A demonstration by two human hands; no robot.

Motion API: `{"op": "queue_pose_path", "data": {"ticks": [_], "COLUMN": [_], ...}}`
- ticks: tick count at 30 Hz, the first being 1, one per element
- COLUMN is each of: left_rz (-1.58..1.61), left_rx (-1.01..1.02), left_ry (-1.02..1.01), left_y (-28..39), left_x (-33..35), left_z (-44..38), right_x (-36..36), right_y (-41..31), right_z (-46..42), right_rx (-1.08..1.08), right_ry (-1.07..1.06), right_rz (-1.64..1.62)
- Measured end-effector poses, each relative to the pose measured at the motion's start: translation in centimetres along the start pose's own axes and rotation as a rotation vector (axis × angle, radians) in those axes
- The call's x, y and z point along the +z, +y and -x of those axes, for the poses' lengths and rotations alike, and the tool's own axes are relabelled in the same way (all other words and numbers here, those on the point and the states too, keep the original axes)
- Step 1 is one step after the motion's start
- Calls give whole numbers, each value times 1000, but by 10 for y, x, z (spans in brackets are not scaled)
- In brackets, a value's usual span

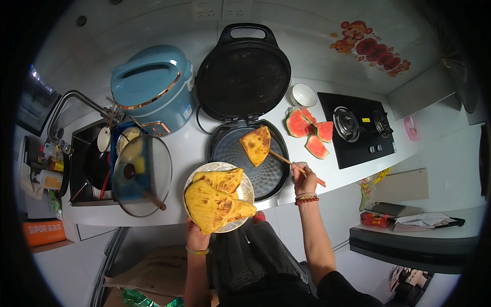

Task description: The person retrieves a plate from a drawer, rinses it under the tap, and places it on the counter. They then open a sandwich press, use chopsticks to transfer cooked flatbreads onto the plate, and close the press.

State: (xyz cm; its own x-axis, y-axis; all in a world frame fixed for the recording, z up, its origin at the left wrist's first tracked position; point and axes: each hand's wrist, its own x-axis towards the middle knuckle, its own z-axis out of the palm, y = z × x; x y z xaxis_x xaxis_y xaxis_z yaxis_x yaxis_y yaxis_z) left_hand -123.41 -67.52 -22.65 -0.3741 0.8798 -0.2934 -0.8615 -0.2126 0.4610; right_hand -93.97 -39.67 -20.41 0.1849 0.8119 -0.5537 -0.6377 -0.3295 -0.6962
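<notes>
My left hand (198, 235) grips the lower left rim of a patterned plate (245, 192) in front of the counter's edge. Several browned yellow flatbread pieces (211, 201) are heaped on it, some jutting past the rim. In my right hand (305, 179) are chopsticks (283, 158), their far ends at a browned flatbread wedge (256, 145). That wedge is over the dark lower pan (264, 184) of an electric griddle; whether it touches the pan I cannot tell. The griddle's round black lid (243, 73) stands raised behind it.
Watermelon pieces (301, 123) and a white bowl (304, 96) sit right of the griddle, beside a black gas hob (356, 126). To the left are a blue rice cooker (153, 84), a glass lid (153, 172) and a sink (78, 153) with a wok. A cardboard box (153, 268) stands below.
</notes>
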Motion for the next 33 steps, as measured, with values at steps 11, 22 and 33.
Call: {"op": "queue_pose_path", "data": {"ticks": [11, 22, 33], "left_rz": [5, 47, 57], "left_rx": [33, 48, 11], "left_ry": [-8, -21, -68], "left_y": [3, 2, -20], "left_x": [-21, -3, 48], "left_z": [-4, -15, -29], "right_x": [70, 81, 67], "right_y": [18, 3, 25], "right_z": [-21, 45, 231], "right_rx": [198, -114, -1319], "right_ry": [-94, -129, -546], "right_rz": [96, 41, 1075]}}
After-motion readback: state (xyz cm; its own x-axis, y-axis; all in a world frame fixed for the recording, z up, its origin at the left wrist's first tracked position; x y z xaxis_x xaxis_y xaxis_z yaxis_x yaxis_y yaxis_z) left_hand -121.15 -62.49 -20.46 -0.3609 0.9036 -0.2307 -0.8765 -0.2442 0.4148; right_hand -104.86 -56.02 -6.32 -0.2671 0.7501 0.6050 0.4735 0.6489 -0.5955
